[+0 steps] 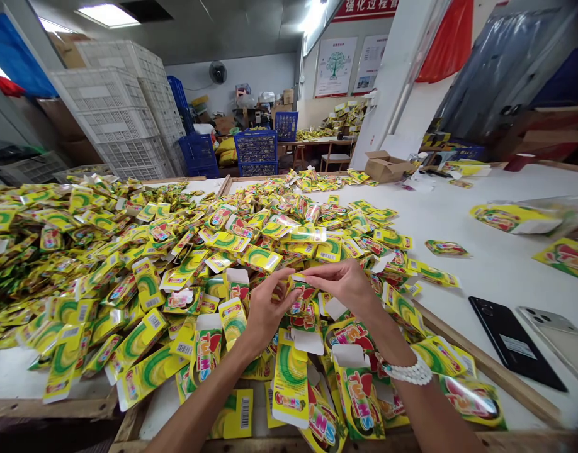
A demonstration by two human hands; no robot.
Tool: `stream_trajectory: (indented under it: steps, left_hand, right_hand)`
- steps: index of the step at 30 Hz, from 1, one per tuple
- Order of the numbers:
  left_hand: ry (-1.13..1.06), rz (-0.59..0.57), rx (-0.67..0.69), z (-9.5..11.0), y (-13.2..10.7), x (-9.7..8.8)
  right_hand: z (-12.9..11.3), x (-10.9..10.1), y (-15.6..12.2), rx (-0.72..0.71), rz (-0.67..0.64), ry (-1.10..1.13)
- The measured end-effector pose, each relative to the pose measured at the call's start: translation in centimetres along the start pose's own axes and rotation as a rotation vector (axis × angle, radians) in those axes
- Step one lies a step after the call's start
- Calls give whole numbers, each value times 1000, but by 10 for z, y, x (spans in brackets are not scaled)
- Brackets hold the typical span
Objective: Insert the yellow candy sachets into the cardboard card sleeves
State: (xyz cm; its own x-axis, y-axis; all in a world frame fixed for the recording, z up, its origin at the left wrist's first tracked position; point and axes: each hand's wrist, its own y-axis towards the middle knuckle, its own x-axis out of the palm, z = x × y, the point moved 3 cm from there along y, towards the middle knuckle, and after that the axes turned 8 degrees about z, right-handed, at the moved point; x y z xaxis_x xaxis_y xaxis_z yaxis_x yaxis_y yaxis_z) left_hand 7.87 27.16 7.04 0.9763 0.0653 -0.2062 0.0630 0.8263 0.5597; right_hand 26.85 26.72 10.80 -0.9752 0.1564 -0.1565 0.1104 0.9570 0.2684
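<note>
Between my hands, above the pile, is a small yellow carton (298, 294) with red print. My left hand (267, 308) grips its left side, thumb in front and fingers behind. My right hand (348, 286) pinches at its top edge with the fingertips close together; a white beaded bracelet is on that wrist. Flattened and partly opened yellow-green cartons marked "TWINS" (362, 396) lie right below my hands, some with white flaps raised. A heap of small shiny yellow packets (48, 264) spreads over the table to the left.
Two phones, one black (515, 343) and one pale (560, 340), lie on the white table at right beside a wooden strip (497, 371). Farther back are an open cardboard box (387, 167), blue crates (255, 148) and stacked white crates (109, 107).
</note>
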Motion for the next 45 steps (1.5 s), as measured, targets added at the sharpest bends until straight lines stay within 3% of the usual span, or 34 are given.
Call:
stream_trajectory:
  steps: [9,19,25,35,45]
  left_hand:
    - [-4,-6,-4,0,-1,2]
    - [-74,-23,-141,-6,0,2]
    - [-133,-25,-181,-8,0,2]
    - [-293,15,-246,-1,4,-1]
    - [-326,-12,-213,-9,10,-3]
  right_hand:
    - [-2,-3,-1,-30,-68,-26]
    - [-12,4,-7,-34,-51,-75]
    - [-13,9,-11,-103,35,-155]
    - [-22,14,-12,-194,-17,-172]
    - [-27,12,-14,-183,-64,-198]
